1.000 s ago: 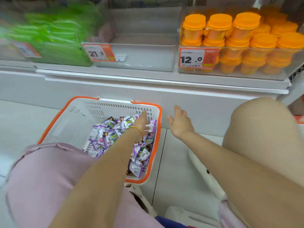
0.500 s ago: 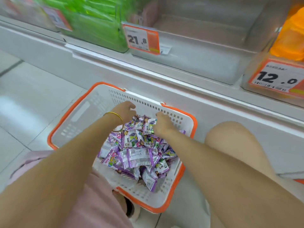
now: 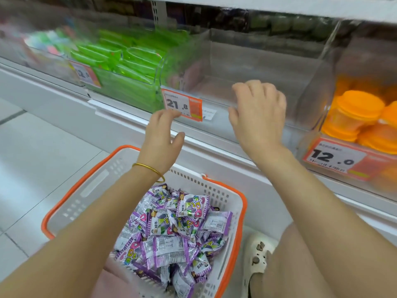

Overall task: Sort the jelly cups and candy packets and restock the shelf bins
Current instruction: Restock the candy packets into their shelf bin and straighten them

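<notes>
Labels: orange-and-white price tag [image 3: 181, 105] on the front of the clear plastic middle bin [image 3: 257, 61] reads "21.8". A matching tag [image 3: 335, 159] on the right-hand bin reads "12.0", under the orange-lidded jelly cups [image 3: 358, 110]. The tag by the green packets [image 3: 120, 59] is too blurred to read. The purple-and-white candy packets [image 3: 171, 233] carry pink round lettering and barcodes, nothing legible.

The packets sit piled in the white perforated basket with orange rim [image 3: 240, 203], on the pale tile floor [image 3: 43, 147] just below the white shelf edge [image 3: 129, 119].

Left hand [image 3: 162, 138], gold bangle [image 3: 148, 168] at the wrist: palm down over the basket's far rim, fingertips near the 21.8 tag, thumb splayed clear, nothing in it.
Right hand [image 3: 257, 115]: back to camera, over the middle bin's front lip, fingers bent down. Palm hidden, so can't tell if it holds anything.

Room: middle bin interior shows bare walls and floor. Basket's left half holds no packets.
</notes>
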A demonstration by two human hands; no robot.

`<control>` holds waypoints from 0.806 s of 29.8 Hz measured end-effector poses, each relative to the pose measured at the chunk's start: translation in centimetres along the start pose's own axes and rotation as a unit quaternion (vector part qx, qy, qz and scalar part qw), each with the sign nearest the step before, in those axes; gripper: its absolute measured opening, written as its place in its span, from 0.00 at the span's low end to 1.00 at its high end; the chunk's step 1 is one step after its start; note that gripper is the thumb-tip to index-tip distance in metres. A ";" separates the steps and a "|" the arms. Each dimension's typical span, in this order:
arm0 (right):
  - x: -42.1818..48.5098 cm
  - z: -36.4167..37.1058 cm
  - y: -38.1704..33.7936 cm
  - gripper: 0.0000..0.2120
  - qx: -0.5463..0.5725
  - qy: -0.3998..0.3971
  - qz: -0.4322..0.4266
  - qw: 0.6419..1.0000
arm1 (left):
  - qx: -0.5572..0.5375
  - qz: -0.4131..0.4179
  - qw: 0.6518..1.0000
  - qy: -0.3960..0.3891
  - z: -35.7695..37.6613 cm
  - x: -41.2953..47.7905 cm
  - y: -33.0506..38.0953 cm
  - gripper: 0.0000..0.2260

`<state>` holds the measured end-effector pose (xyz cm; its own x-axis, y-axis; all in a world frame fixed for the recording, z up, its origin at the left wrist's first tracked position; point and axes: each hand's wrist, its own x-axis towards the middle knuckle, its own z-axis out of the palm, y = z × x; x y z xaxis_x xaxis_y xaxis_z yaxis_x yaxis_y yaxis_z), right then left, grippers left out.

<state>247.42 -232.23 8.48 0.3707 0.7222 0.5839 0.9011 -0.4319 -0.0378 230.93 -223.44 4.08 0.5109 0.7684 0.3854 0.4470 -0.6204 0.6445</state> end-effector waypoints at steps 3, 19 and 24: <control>1.1 0.5 1.7 0.14 0.008 -0.148 0.056 0.987 | 0.015 -0.001 1.000 -0.020 0.8 0.0 0.2 0.24; -1.5 -2.9 -0.3 0.14 0.036 -0.178 -0.034 0.983 | 0.144 0.123 0.979 0.072 0.4 -1.1 -0.6 0.33; -2.4 -4.0 -0.8 0.12 0.061 -0.090 -0.075 0.991 | 0.131 0.127 0.981 0.062 -0.1 -3.4 -0.4 0.30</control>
<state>244.94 -235.78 10.40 0.2556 0.8628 0.4361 0.9654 -0.2523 -0.0667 228.92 -225.81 2.64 0.5447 0.5866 0.5993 0.4984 -0.8012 0.3312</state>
